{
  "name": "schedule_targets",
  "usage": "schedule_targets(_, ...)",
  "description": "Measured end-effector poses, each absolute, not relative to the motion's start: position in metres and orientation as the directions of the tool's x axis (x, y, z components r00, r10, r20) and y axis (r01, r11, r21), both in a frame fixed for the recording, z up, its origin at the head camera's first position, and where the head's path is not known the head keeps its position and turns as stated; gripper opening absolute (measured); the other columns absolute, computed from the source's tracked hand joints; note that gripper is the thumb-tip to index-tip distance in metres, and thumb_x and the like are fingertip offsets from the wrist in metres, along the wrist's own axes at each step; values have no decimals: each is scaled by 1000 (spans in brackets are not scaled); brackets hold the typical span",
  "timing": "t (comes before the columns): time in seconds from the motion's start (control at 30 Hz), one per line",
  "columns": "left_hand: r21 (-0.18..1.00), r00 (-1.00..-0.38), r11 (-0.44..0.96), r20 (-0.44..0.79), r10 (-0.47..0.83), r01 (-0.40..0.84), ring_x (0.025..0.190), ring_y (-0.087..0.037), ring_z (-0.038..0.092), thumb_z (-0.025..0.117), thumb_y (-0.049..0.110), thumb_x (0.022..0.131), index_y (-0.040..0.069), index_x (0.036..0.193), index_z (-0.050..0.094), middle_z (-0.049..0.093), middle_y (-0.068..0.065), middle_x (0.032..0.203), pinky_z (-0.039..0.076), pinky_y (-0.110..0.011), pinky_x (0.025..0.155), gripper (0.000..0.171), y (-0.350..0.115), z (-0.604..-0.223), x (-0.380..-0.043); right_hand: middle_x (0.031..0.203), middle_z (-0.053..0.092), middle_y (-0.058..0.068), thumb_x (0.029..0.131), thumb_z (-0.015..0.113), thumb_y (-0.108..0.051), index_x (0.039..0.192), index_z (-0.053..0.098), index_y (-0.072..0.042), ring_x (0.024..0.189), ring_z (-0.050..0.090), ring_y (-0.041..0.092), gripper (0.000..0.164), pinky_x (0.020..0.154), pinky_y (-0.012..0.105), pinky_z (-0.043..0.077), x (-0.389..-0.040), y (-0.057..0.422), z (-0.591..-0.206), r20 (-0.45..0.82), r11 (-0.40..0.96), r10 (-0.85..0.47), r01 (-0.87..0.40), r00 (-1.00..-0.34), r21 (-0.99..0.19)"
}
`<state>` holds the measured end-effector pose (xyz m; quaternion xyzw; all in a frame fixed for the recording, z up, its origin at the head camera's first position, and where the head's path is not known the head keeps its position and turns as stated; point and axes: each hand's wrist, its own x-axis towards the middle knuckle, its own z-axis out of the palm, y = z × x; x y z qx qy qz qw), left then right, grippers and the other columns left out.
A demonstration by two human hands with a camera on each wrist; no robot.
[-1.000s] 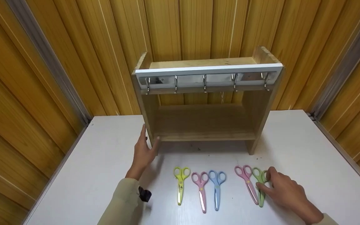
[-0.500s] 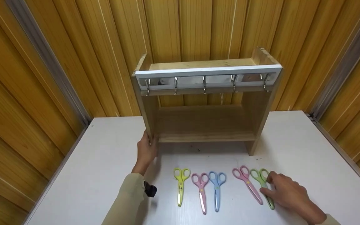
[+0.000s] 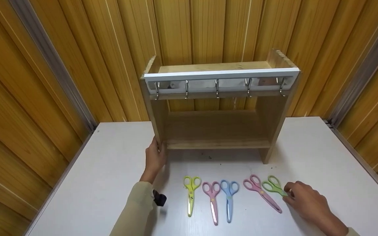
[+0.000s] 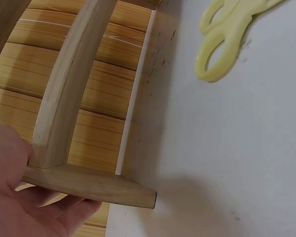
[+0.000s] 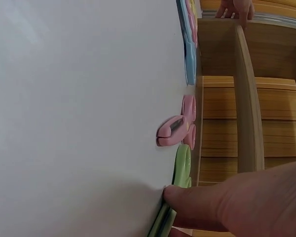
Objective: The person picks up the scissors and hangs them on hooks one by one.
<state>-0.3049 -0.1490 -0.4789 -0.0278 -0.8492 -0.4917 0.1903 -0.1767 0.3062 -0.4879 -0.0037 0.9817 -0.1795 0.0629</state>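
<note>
My left hand (image 3: 153,160) grips the lower left side panel of a small wooden shelf rack (image 3: 218,144). In the left wrist view, the thumb is on one face of the panel (image 4: 89,182) and the fingers curl behind the other. On the right, my right hand (image 3: 308,200) pinches green scissors (image 3: 273,186) by the blades, which are mostly hidden under the hand. Their handle loops point toward the rack. In the right wrist view the thumb presses along the green scissors (image 5: 182,165). Pink scissors (image 3: 263,194) lie slanted just left of them.
Yellow scissors (image 3: 191,195), more pink scissors (image 3: 212,198) and blue scissors (image 3: 229,198) lie in a row on the white table (image 3: 87,190), handles toward the rack. A white rail (image 3: 221,74) with several metal hooks spans the rack's upper front. Wood-patterned walls (image 3: 205,29) enclose the table.
My left hand has closed around the rack's side panel. The green scissors have swung, blades to the right, with my right hand. The pink scissors beside them have turned the same way.
</note>
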Motion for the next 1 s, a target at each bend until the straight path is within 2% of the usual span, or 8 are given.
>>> schedule_targets(0.27,827,-927,515,344,-148,225,128,-37,60,52,13,108,-1,156,38,56,-24,145,50,-48,106,51,-148,-479,-304,85,61,2,87,81,-11,103,72,-3,76,58,20,20,58,42,50,-179,308,-491,-125,931,-45,4,-991,-366)
schedule_targets(0.53,804,-914,541,379,-143,248,126,-38,61,52,11,107,-4,152,42,58,-26,142,52,-51,104,48,-150,-480,-305,83,61,-1,86,82,-12,100,71,-9,76,60,19,18,55,40,47,-179,310,-491,-81,931,-64,-30,-995,-365)
schedule_targets(0.73,809,-919,538,365,-147,236,125,-37,62,52,12,108,-3,153,41,57,-26,143,53,-50,102,48,-151,-481,-308,83,63,-1,86,82,-11,101,72,-7,76,59,19,19,57,39,47,-183,309,-490,-121,925,-46,4,-992,-381)
schedule_targets(1.0,805,-910,540,384,-156,247,123,-38,64,53,11,107,-4,151,43,58,-27,141,55,-51,99,47,-151,-483,-312,82,65,1,86,82,-11,102,74,1,74,56,20,22,58,36,46,-188,307,-488,-162,912,-14,53,-987,-406)
